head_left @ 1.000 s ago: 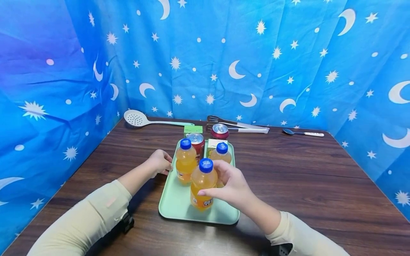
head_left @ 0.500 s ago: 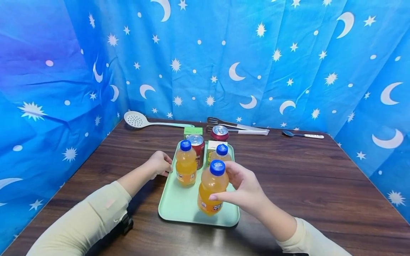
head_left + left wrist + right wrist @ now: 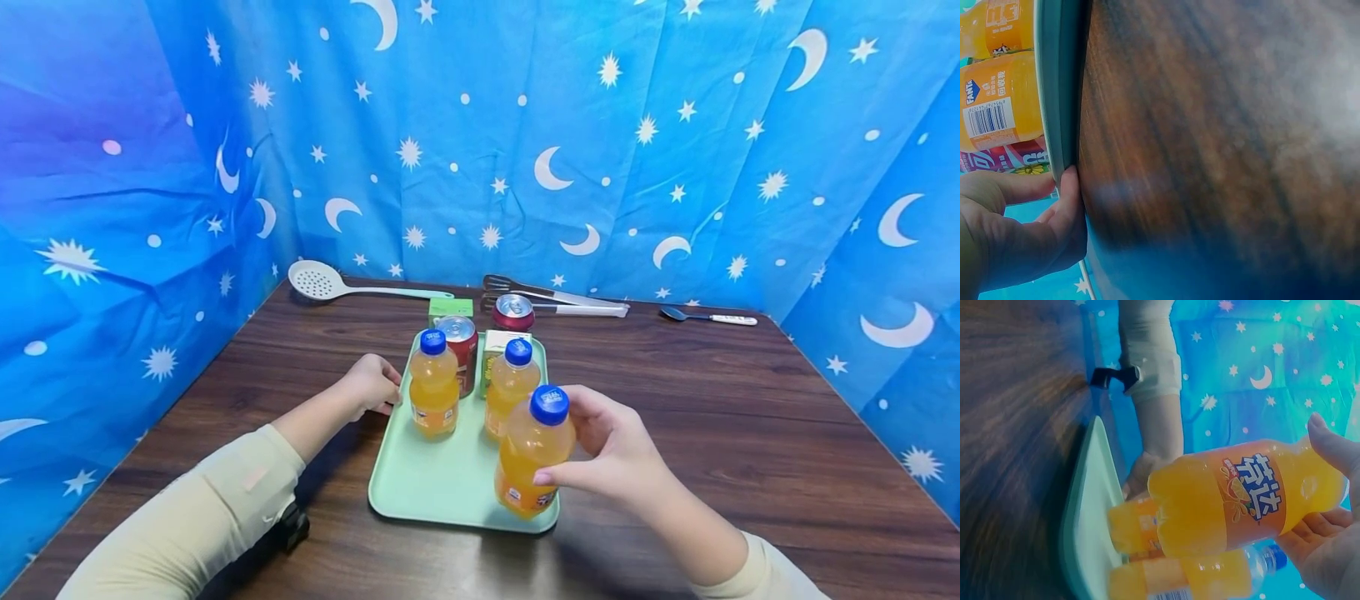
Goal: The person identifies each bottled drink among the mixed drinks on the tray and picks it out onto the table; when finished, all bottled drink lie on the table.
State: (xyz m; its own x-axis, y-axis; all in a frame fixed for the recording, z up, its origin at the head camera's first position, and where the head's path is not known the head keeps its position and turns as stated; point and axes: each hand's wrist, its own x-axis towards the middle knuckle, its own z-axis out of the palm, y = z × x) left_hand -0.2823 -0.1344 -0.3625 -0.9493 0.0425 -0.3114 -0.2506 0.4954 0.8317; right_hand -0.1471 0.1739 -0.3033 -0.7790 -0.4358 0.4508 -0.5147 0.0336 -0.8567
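My right hand (image 3: 618,454) grips a bottle of orange soda (image 3: 531,467) with a blue cap, thumb on the near side. The bottle hangs slightly tilted over the near right corner of the light green tray (image 3: 427,496); in the right wrist view its base is clear of the tray. My left hand (image 3: 369,387) pinches the tray's left rim between thumb and fingers, also plain in the left wrist view. On the tray stand two more orange soda bottles, one left (image 3: 433,396) and one right (image 3: 508,392), a red can (image 3: 465,367) and a drink carton (image 3: 489,371), partly hidden.
Behind the tray are a green box (image 3: 452,308) and another red can (image 3: 513,312). Along the table's back edge lie a slotted skimmer (image 3: 318,281), tongs (image 3: 577,305) and a small spoon (image 3: 705,317). A blue star-patterned cloth (image 3: 450,125) surrounds the table.
My right hand has carried the soda bottle rightward and a little nearer, from above the tray's middle to its near right corner. The left hand stays on the rim.
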